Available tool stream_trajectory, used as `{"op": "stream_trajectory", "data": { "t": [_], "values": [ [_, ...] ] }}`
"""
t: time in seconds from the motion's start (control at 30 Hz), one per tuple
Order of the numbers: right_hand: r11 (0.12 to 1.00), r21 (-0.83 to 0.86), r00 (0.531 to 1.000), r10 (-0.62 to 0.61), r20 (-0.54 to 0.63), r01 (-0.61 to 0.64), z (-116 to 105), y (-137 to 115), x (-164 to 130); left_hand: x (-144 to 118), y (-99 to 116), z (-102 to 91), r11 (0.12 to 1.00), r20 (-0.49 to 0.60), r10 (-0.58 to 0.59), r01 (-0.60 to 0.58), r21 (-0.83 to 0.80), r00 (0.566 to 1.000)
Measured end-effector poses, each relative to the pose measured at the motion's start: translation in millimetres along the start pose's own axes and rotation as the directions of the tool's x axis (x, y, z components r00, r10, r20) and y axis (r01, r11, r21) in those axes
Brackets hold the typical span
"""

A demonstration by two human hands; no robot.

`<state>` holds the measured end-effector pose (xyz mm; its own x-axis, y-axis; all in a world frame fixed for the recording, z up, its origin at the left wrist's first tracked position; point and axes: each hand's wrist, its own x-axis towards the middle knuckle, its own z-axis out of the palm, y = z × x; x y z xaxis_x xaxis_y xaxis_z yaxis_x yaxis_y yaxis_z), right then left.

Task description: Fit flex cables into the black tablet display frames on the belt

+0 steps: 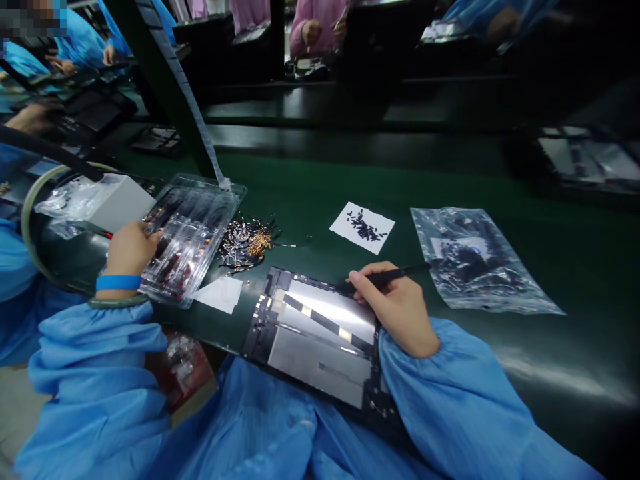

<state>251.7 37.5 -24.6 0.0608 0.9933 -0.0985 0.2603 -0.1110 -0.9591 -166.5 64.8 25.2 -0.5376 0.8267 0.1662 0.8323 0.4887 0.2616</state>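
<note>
Lying on dark green bench point(320, 200): open tablet point(320, 333); right hand point(397, 310) fingers gripping black tool point(395, 273), left hand point(130, 250) fingers in clear tray point(193, 233).

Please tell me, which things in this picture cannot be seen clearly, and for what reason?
- Left hand fingertips: hidden in the clear plastic tray, head view.
- Black tool tip: covered by the right hand.
- Tiny dark parts on the white paper: too small to identify.
- Open device lower edge: covered by blue sleeves.
- Bag contents: blurred by glare.
</note>
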Motion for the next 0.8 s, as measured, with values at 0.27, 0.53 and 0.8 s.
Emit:
{"op": "stream_trajectory", "data": {
  "t": [0.27, 0.53, 0.8],
  "values": [
    [1.000, -0.001, 1.000, -0.023, -0.014, 0.023, -0.5, -2.4, -0.1, -11.9, -0.6, -0.7, 0.985, -0.002, -0.124, 0.123, -0.124, 0.992],
    [0.929, 0.257, 0.962, -0.245, -0.117, 0.268, 1.2, 9.8, -0.1, -25.4, 11.9, -7.4, 0.957, -0.342, -0.175, 0.079, -0.278, 0.923],
    [0.828, 0.407, 0.921, -0.369, -0.122, 0.386, 1.2, 13.7, -3.6, -21.4, 16.5, 6.3, 0.929, -0.293, -0.211, 0.098, -0.357, 0.933]
  ]
}}
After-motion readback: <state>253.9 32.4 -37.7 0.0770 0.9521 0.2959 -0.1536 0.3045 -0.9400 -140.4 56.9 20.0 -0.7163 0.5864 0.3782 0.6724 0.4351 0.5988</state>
